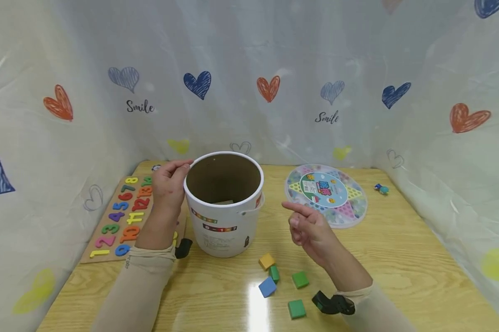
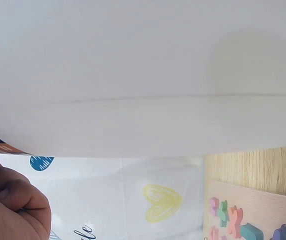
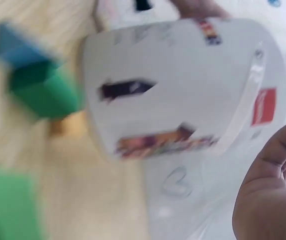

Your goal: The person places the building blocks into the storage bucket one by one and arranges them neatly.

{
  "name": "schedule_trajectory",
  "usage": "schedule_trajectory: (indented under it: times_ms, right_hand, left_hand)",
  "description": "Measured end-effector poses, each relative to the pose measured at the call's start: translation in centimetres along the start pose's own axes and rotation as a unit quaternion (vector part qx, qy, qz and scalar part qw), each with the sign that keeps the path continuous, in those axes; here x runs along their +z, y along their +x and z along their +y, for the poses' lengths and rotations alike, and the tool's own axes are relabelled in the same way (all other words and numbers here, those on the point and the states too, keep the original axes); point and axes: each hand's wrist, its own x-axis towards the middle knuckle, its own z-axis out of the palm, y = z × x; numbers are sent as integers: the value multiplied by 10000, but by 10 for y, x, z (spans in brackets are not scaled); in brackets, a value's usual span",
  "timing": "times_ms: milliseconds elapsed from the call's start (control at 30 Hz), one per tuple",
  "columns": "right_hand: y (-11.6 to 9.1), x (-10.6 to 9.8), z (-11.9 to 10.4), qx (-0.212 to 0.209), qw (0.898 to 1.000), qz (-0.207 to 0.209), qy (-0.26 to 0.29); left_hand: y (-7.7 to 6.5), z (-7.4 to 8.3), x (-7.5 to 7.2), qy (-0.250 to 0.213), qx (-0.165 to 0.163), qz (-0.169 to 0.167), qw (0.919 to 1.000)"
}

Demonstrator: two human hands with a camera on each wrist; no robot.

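A white bucket (image 1: 222, 233) with printed labels stands upright on the table, a pale piece lying at its bottom. My left hand (image 1: 169, 186) grips its rim on the left side; in the left wrist view the bucket wall (image 2: 143, 65) fills the top, with the curled fingers (image 2: 20, 200) beside it. Right of the bucket, my right hand (image 1: 309, 230) hovers with nothing in it, index finger extended and the others loosely bent. Below and between the hands lie several square blocks: an orange block (image 1: 267, 261), a blue block (image 1: 268, 287) and green blocks, including one green block (image 1: 297, 309) nearest me.
A wooden number board (image 1: 104, 221) with coloured digits lies left, partly behind my left forearm. A round, flat, star-patterned game case (image 1: 324, 193) lies at the back right, with a small blue-green toy (image 1: 382, 188) beyond it. Printed plastic curtains (image 1: 233, 124) enclose the table.
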Motion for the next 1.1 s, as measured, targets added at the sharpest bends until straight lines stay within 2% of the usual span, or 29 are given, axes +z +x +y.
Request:
schedule_trajectory:
  times_ms: [133, 267, 400, 500, 700, 900, 1033, 1100]
  right_hand:
    - [-35, -34, 16, 533, 9980, -146, -310]
    - [-67, -58, 27, 1328, 9895, -313, -476]
    - [-83, -65, 38, 2092, 9752, -370, -614]
    - [-84, -63, 45, 2430, 9652, -241, -932]
    - [-80, -52, 52, 2456, 9494, -278, -1936]
    - [-82, -43, 52, 2447, 9378, 55, -2461]
    - [-83, -39, 52, 2433, 9274, 95, -2841]
    - [-83, -39, 51, 2433, 9260, 105, -2884]
  left_hand:
    - [0, 0, -1, 51, -29, 11, 10000]
    - [1, 0, -2, 72, -33, 32, 10000]
    - [2, -1, -4, 101, 24, 132, 9999]
    - [1, -1, -5, 127, 43, 201, 9997]
    - [0, 0, -4, 197, -10, 260, 9995]
    - [1, 0, -1, 112, 82, 147, 9998]
    - [1, 0, 0, 128, 113, 106, 9998]
    - [1, -1, 1, 117, 96, 82, 9999]
